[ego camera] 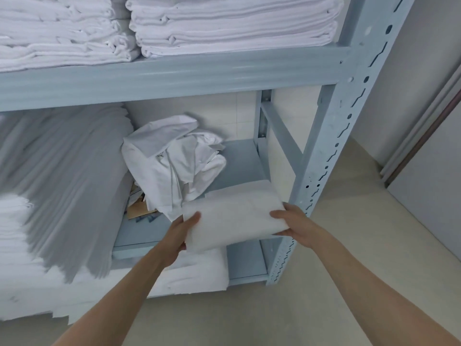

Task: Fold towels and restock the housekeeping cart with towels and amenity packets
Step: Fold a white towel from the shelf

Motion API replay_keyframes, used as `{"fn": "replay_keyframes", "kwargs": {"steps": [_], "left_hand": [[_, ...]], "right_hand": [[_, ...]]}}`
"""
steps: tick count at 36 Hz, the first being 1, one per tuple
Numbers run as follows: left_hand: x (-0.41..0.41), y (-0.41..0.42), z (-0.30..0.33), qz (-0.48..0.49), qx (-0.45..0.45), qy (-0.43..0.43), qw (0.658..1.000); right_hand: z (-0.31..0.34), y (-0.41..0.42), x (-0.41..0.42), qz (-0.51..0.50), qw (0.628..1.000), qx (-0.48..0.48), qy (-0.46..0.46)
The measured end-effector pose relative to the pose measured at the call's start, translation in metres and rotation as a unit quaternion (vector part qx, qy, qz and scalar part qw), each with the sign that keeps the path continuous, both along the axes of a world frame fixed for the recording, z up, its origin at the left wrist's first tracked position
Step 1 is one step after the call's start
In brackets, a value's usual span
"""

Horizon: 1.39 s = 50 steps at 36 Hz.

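Folded towel (232,216) between left hand (183,232) and right hand (293,224).

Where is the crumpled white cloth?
The crumpled white cloth sits mid-frame on the grey-blue metal rack's middle shelf, just behind the folded white towel held by both hands.

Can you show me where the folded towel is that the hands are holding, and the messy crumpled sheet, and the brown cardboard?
folded towel (232,216): head view, middle of its top face.
crumpled sheet (172,161): head view, centre of the bunched cloth.
brown cardboard (139,208): head view, its bare flat part on the shelf.
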<state>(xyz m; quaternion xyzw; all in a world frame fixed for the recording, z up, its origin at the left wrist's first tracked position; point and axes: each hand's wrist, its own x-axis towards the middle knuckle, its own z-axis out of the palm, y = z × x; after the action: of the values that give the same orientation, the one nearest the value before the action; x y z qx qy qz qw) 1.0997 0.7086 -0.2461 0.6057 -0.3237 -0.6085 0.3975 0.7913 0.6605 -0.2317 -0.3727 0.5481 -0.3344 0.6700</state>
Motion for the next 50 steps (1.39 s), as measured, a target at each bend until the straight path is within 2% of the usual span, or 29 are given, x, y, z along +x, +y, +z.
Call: {"fn": "replay_keyframes", "kwargs": {"steps": [7, 15, 18, 20, 22, 26, 28, 32, 34, 37, 39, 41, 44, 50], "left_hand": [[-0.015, -0.077, -0.011, 0.1, -0.008, -0.021, 0.995], [-0.019, -0.153, -0.025, 0.086, 0.005, -0.023, 0.996], [-0.025, -0.174, -0.041, 0.082, 0.05, -0.012, 0.995], [-0.031, -0.183, -0.057, 0.077, 0.078, -0.024, 0.994], [-0.039, -0.187, -0.078, 0.069, 0.105, -0.071, 0.989], [-0.049, -0.182, -0.096, 0.07, 0.097, -0.182, 0.976], [-0.052, -0.184, -0.096, 0.077, 0.094, -0.211, 0.97], [-0.055, -0.192, -0.088, 0.112, 0.049, -0.286, 0.95], [-0.056, -0.192, -0.082, 0.099, -0.004, -0.388, 0.916], [-0.063, -0.193, -0.073, 0.054, -0.122, -0.502, 0.854], [-0.072, -0.196, -0.072, -0.004, -0.184, -0.532, 0.827], [-0.082, -0.196, -0.078, -0.082, -0.198, -0.559, 0.801], [-0.091, -0.187, -0.1, -0.149, -0.15, -0.575, 0.791], [-0.099, -0.18, -0.123, -0.14, -0.148, -0.595, 0.777]], "right_hand": [[-0.004, -0.063, 0.01, -0.072, 0.993, -0.074, 0.055], [-0.026, -0.13, 0.02, -0.158, 0.972, -0.115, 0.13], [-0.043, -0.142, 0.022, -0.19, 0.958, -0.105, 0.187], [-0.06, -0.147, 0.022, -0.181, 0.942, -0.096, 0.266], [-0.077, -0.15, 0.022, -0.135, 0.916, -0.08, 0.37], [-0.096, -0.148, 0.028, -0.045, 0.856, -0.066, 0.511], [-0.097, -0.149, 0.032, 0.005, 0.807, -0.082, 0.584], [-0.085, -0.162, 0.035, 0.102, 0.681, -0.156, 0.708], [-0.072, -0.171, 0.036, 0.12, 0.658, -0.217, 0.711], [-0.057, -0.184, 0.044, 0.142, 0.661, -0.286, 0.679], [-0.058, -0.186, 0.049, 0.166, 0.671, -0.282, 0.666], [-0.07, -0.183, 0.047, 0.197, 0.687, -0.249, 0.654], [-0.094, -0.176, 0.036, 0.218, 0.713, -0.214, 0.631], [-0.116, -0.175, 0.026, 0.216, 0.731, -0.221, 0.608]]}}
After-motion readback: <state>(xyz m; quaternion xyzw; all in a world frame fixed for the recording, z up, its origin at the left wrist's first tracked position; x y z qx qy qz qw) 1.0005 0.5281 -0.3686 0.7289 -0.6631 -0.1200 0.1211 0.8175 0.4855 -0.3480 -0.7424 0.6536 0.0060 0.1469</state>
